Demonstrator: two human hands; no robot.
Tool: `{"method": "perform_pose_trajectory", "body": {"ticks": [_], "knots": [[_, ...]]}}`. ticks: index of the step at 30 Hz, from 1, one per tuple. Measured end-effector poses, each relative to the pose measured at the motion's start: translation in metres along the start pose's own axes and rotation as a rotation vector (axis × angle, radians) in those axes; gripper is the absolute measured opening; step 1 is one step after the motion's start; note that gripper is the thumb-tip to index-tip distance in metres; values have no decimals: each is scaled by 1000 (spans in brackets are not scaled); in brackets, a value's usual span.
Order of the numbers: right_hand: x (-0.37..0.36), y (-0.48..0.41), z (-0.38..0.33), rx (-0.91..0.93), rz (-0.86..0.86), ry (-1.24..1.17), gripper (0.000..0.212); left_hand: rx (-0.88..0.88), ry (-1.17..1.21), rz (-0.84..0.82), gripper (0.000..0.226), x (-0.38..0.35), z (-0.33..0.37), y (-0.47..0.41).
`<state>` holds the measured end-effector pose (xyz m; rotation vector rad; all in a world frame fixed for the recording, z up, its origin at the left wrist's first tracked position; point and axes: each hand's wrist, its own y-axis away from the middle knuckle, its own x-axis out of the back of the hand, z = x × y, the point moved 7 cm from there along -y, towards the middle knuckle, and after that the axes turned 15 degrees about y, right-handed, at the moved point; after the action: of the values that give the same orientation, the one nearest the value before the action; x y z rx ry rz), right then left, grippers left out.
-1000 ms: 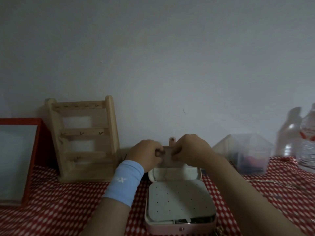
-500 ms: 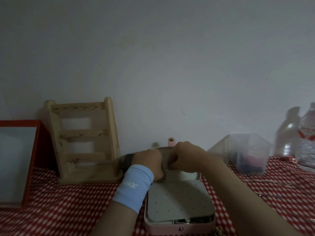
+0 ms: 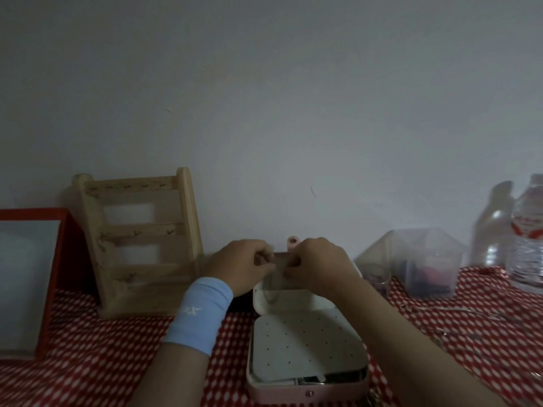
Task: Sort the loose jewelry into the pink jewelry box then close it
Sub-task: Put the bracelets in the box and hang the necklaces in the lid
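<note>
Our left hand [image 3: 239, 267] and right hand [image 3: 321, 267] seemingly pinch the upright lid [image 3: 293, 301] of the pink jewelry box [image 3: 305, 393], crosswise between them.

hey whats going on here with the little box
A person is working at an open pink jewelry box on a red checked cloth. The left hand and the right hand both pinch at the top edge of its upright lid. It is too dim to tell what small item they handle there. A white perforated panel lies over the base. The box is not yet closed.
</note>
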<state>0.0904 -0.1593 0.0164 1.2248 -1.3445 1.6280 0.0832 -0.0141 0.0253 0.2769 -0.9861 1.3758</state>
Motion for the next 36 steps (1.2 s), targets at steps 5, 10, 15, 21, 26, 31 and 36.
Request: {"method": "perform_pose_trajectory", "body": {"ticks": [5, 10, 15, 21, 26, 31, 36], "knots": [[11, -1, 3, -11, 19, 123, 23, -45, -127, -51, 7, -4, 7, 14], [-5, 0, -16, 111, -123, 105, 21, -98, -360, -56, 19, -16, -1, 30], [-11, 8, -26, 256, -249, 222, 26, -243, -344, 4, 21, -22, 8, 35], [-3, 7, -21, 207, -91, 119, 17, -244, -247, 146, 10, -14, 3, 37], [1, -1, -16, 101, 71, 163, 19, -206, -246, 213, 13, -12, -2, 36], [-2, -1, -9, 80, -39, 150, 23, -238, -201, 171, 16, -8, -4, 36], [-22, -4, -12, 106, -231, 179, 53, -318, -354, 104, 23, -13, 11, 37]]}}
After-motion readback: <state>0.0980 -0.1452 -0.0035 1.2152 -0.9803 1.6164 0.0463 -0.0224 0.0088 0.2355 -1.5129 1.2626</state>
